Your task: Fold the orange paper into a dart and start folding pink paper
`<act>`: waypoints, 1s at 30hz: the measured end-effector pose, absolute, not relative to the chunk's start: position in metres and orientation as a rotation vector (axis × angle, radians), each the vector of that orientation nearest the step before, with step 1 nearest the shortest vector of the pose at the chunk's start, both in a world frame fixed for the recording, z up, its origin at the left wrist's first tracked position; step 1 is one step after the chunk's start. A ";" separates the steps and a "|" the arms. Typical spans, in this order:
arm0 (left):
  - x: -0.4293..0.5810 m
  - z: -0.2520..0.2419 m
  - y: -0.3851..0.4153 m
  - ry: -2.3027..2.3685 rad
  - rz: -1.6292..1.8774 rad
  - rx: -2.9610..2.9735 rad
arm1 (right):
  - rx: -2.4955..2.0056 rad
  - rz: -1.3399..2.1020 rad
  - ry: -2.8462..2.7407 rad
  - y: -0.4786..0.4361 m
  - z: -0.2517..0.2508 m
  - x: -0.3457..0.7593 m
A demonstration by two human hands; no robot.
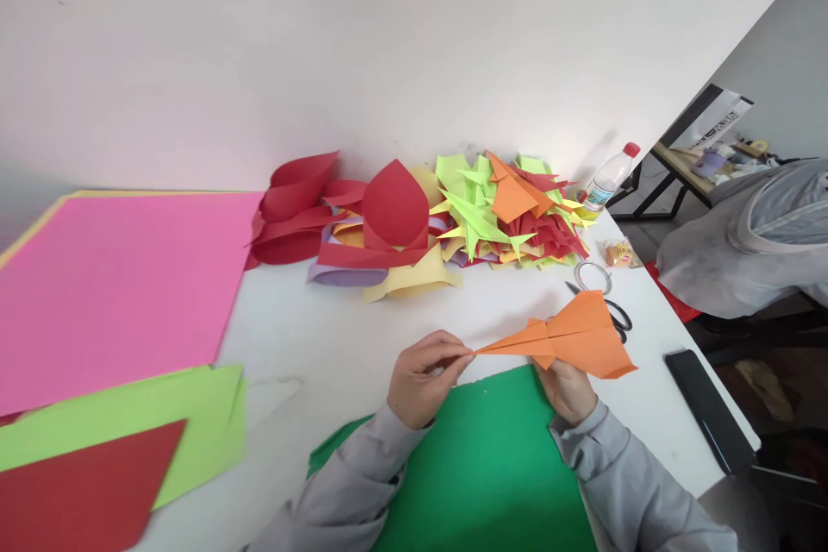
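Note:
An orange paper plane (586,335) is held up between my two hands, its narrow nose pointing left. My left hand (427,375) pinches the tip of that nose between thumb and fingers. From underneath, my right hand (566,386) grips the body near the wings; part of its fingers is hidden behind the paper. Below both hands lies green paper (492,466) on the white table (278,319). Scissors (621,317) with black handles lie just behind the plane's wing, partly covered by it.
At the back stand paper crowns (396,203) and a heap of folded paper planes (479,216). Pink sheets (129,276) and red paper (90,483) cover the left. On the right are a bottle (608,181), a tape roll (592,277), a wrapped snack (619,254), a black phone (710,410) and another person (743,233).

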State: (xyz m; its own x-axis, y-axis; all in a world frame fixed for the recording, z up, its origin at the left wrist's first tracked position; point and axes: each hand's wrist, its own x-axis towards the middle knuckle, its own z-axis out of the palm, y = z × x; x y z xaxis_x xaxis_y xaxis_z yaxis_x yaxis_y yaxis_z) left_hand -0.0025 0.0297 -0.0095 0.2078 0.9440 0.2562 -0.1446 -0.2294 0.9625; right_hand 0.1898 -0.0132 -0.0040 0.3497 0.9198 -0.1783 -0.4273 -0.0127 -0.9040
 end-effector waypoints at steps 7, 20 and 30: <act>-0.003 -0.010 0.031 0.720 1.233 1.307 | -1.118 1.168 -0.616 -0.014 -0.010 0.193; -0.003 -0.014 0.030 0.729 1.125 1.377 | -1.063 1.209 -0.699 -0.013 -0.006 0.186; -0.001 -0.023 0.028 0.668 0.854 1.379 | -1.046 1.314 -0.775 -0.015 0.002 0.185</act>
